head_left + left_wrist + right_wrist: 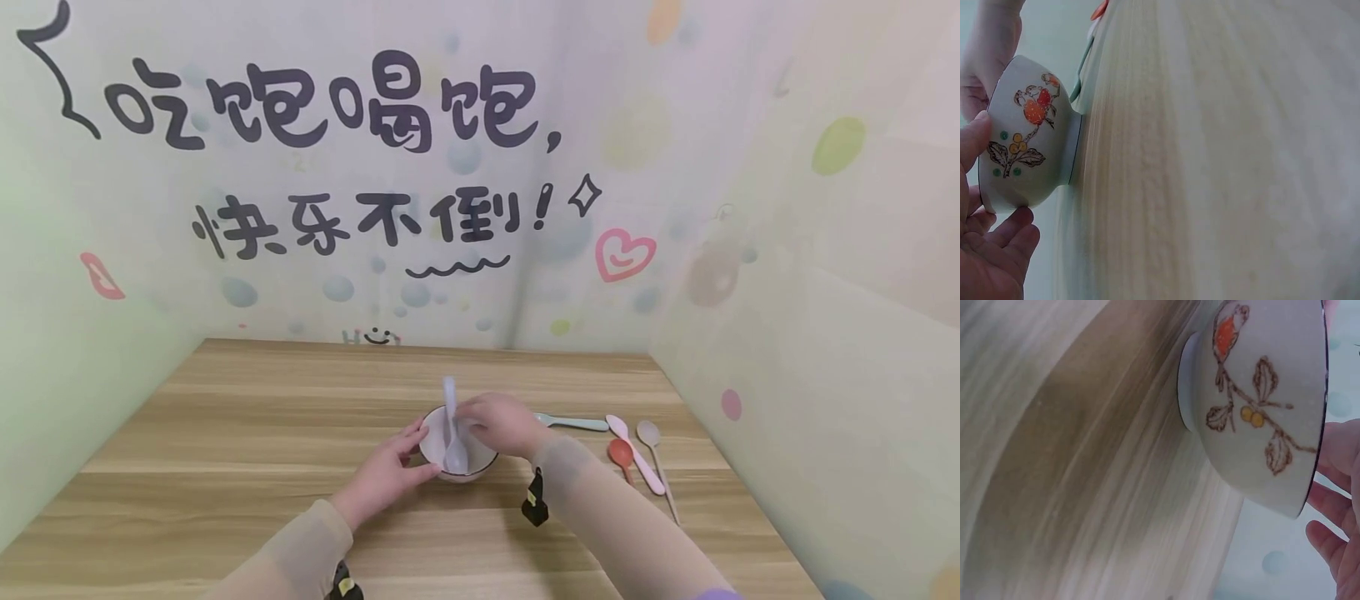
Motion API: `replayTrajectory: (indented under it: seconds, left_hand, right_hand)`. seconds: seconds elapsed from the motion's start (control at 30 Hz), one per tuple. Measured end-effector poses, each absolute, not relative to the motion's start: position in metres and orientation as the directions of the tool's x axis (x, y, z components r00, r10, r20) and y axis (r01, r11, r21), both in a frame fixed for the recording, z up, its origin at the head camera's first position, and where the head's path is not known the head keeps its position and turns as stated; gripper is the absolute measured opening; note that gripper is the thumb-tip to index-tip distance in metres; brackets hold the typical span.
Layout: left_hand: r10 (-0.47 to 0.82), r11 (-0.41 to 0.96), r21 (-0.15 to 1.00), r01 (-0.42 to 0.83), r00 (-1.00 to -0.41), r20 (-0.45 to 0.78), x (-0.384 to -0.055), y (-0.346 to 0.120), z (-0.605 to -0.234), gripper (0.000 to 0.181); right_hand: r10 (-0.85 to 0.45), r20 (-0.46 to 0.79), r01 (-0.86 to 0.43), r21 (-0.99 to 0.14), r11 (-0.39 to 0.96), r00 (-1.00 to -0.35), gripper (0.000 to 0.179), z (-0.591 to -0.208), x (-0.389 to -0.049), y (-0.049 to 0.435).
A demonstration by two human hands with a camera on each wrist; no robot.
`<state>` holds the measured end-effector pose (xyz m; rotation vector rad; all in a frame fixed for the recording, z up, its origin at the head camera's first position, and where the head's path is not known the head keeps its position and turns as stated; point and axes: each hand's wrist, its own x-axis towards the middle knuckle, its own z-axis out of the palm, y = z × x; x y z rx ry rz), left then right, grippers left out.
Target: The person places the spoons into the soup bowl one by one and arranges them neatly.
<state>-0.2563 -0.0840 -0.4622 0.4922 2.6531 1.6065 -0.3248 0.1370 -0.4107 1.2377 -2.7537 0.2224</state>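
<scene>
A white bowl [480,467] with a dark rim and painted fruit and leaves stands upright on the table. My left hand [386,471] grips its left side, thumb at the rim and fingers against the outer wall. A pale soup spoon [456,457] lies in the bowl, its handle rising past the far rim. Over the bowl's right side, my right hand [501,423] has its fingertips beside the spoon's handle. Whether they pinch it is hidden. The right wrist view shows the painted bowl [1260,419] with bent fingers [1325,547] beyond its rim.
Right of the bowl lie a green-handled utensil [577,423], a pink spoon [637,457], a red spoon [620,452] and a grey long-handled spoon [649,433]. The wooden table [225,433] meets printed walls [450,308] at its back and sides.
</scene>
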Motion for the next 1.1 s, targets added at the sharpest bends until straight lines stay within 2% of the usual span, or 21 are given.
replayTrajectory:
  seconds: [0.13, 0.37, 0.63, 0.93, 1.1]
  left_hand:
    - [0.265, 0.431, 0.861, 0.269, -0.950, 0.165, -0.256, -0.084, -0.462, 0.068]
    - [0.263, 0.448, 0.852, 0.270, -0.951, 0.163, -0.256, -0.084, -0.462, 0.069]
    - [0.257, 0.467, 0.840, 0.276, -0.951, 0.170, -0.257, -0.084, -0.462, 0.070]
    - [0.262, 0.469, 0.838, 0.277, -0.950, 0.168, -0.257, -0.084, -0.464, 0.071]
    - [0.260, 0.470, 0.838, 0.277, -0.951, 0.168, -0.257, -0.085, -0.464, 0.071]
  right_hand:
    - [-0.702, 0.197, -0.729, -0.170, 0.663, -0.684, 0.032, -0.414, -0.323, 0.146]
    - [-0.579, 0.261, -0.635, -0.284, 0.718, -0.772, 0.035, -0.418, -0.316, 0.166]
    - [-0.464, 0.326, -0.558, -0.318, 0.766, -0.824, 0.036, -0.430, -0.318, 0.197]
    - [-0.336, 0.267, -0.423, -0.429, 0.798, -0.903, 0.039, -0.444, -0.317, 0.236]
    - [-0.278, 0.254, -0.366, -0.434, 0.823, -0.926, 0.041, -0.453, -0.317, 0.256]
